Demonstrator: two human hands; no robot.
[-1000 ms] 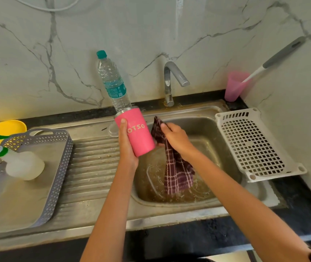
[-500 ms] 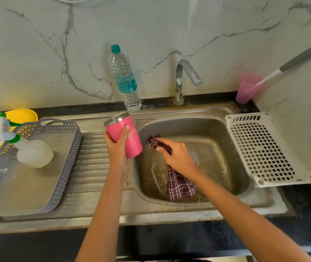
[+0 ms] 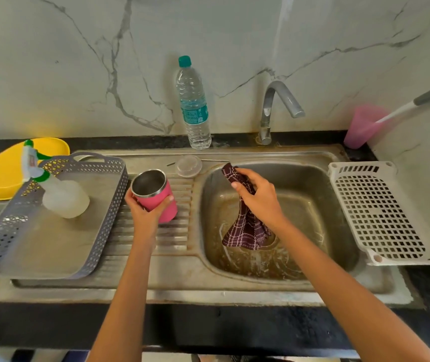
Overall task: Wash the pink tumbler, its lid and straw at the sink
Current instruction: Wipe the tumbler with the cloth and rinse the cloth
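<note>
Head view: left hand (image 3: 146, 214) wraps the pink tumbler (image 3: 160, 205) from the near side, thumb on one flank, fingers on the other. Tumbler is over the ribbed drainboard (image 3: 180, 239), left of the basin (image 3: 318, 184). Long axis is close to vertical, open steel mouth up and tipped toward the camera. Can't tell if the base is on the ribs or just above them.

Right hand (image 3: 259, 198) pinches the top of the checked cloth (image 3: 245, 231), and the rest hangs down into the basin. Tumbler is to the left of this hand, apart, no contact.

Clear lid (image 3: 189, 165) lies flat beyond the left hand, nearer to it than to the right. Straw: a thin line beside the lid, can't confirm.

Versus 1 s ago: the cloth was against the tumbler at the basin's left edge and the tumbler's mouth pointed away. Since then the tumbler has gone left onto the drainboard side and rolled mouth-up. The hands have separated.

My read: outside wipe finished, tumbler being parked; lid is next.
</note>
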